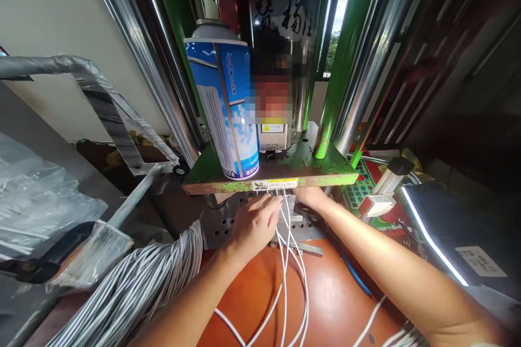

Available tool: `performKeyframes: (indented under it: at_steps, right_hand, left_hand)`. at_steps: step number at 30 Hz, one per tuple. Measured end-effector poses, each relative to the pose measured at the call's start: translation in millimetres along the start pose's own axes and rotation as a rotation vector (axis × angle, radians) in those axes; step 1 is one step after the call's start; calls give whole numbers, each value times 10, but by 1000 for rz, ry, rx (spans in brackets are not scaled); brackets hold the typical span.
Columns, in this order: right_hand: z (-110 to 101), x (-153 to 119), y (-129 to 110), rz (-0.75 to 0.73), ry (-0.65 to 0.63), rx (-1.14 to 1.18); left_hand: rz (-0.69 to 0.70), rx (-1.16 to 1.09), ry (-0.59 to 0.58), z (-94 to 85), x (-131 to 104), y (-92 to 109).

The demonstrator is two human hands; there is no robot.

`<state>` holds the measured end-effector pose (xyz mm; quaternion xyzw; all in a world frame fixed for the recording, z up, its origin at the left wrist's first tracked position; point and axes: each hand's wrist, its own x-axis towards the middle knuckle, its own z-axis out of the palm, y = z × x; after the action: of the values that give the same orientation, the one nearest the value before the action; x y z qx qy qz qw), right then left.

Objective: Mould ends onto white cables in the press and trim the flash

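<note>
Several thin white cables (285,260) hang down from just under the green press plate (321,176) and curve over the orange-brown tabletop. My left hand (256,219) is closed at their upper ends, its fingertips pressed together against them. Right of the cables, my right hand (309,198) reaches beneath the plate's front edge, and its fingers are mostly hidden there. Below both hands lies a metal base (223,222) with rows of holes. What the cable ends sit in is hidden by the plate and my fingers.
A blue spray can (226,108) stands on the plate, between chrome and green columns. A large bundle of white cables (150,271) lies at left, beside a plastic-wrapped arm (109,97). To the right are a green button panel (362,181) and a dark box (459,227) with a bright light strip.
</note>
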<state>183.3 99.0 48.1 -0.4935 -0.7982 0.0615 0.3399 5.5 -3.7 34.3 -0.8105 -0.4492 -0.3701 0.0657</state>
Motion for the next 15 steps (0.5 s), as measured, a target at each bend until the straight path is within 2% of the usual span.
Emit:
performKeyframes:
  at_steps: [3,5,9,12,15]
  right_hand:
    - [-92,-339,-195,10,-22,-116]
    - [-119,-561,-327,13,-45,-184]
    - [-66,-722,-481,22,-146,-304]
    - [9,-632,-509,27,-209,-373]
    - [38,-523,-529,26,-235,-410]
  left_hand:
    - [-28,171,137,9,-34,-61]
    - [-123,284,150,9,-64,-64]
    - [-321,416,-1,44,-110,-45]
    - [-346,453,-105,86,-121,-53]
    - [-346,475,-148,93,-117,-85]
